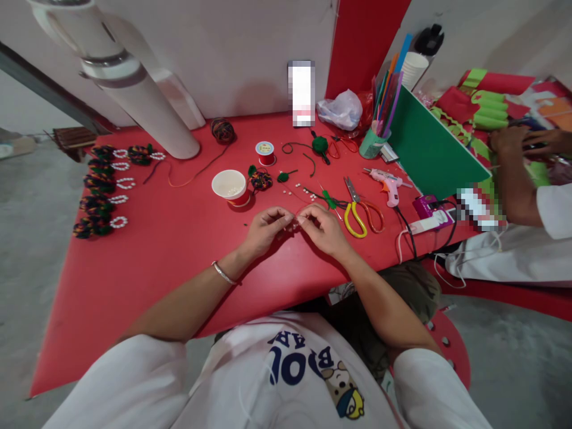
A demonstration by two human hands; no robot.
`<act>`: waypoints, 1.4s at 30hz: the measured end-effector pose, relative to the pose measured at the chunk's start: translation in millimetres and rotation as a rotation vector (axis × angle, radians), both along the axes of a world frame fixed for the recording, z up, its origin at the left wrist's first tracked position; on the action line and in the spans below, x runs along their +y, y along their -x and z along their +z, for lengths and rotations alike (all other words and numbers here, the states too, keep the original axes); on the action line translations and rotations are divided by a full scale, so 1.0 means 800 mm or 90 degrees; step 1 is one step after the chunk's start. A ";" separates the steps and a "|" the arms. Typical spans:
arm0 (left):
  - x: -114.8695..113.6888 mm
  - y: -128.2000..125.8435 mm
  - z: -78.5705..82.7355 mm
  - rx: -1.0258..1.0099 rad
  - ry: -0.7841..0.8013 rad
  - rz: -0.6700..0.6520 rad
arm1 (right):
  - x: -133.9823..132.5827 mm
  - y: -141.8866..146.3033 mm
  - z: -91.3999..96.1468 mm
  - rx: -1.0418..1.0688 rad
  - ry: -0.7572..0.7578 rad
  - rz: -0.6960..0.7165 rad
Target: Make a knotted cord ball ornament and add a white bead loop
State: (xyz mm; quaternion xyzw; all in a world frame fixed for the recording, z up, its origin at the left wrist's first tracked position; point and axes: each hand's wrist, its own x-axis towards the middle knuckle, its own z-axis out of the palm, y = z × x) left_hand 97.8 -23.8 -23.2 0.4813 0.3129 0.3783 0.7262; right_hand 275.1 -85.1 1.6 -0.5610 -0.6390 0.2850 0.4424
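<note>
My left hand [271, 229] and my right hand [320, 228] meet above the table's front part, thumbs and forefingers pinched together. Between them is a thin thread strung with small white beads [294, 226], mostly hidden by the fingers. Just beyond lie several loose white beads [289, 192] and a green-handled needle tool [329, 199]. A paper cup [229, 186] with white beads inside stands left of my hands. Behind it are a dark multicoloured yarn piece [260, 179] and a spool of red thread [265, 154]. Scissors [356, 214] with yellow and orange handles lie right of my right hand.
Finished-looking yarn pieces with bead loops [99, 183] line the red table's [147, 274] left side. A pink glue gun [389, 185], a power strip [432, 217] with cables and a green board [433, 143] are rightward. A white tube-shaped appliance [147, 101] stands back left. A co-worker's arm [513, 173] is at far right.
</note>
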 end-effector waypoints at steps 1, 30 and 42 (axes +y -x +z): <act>0.000 0.000 0.000 0.001 -0.002 -0.002 | 0.000 0.000 0.001 0.014 0.002 0.000; 0.009 -0.001 0.010 -0.031 0.136 -0.107 | 0.000 0.009 -0.004 0.124 0.146 -0.024; 0.005 -0.003 0.003 -0.019 0.107 -0.073 | 0.001 -0.002 0.003 -0.026 0.084 -0.018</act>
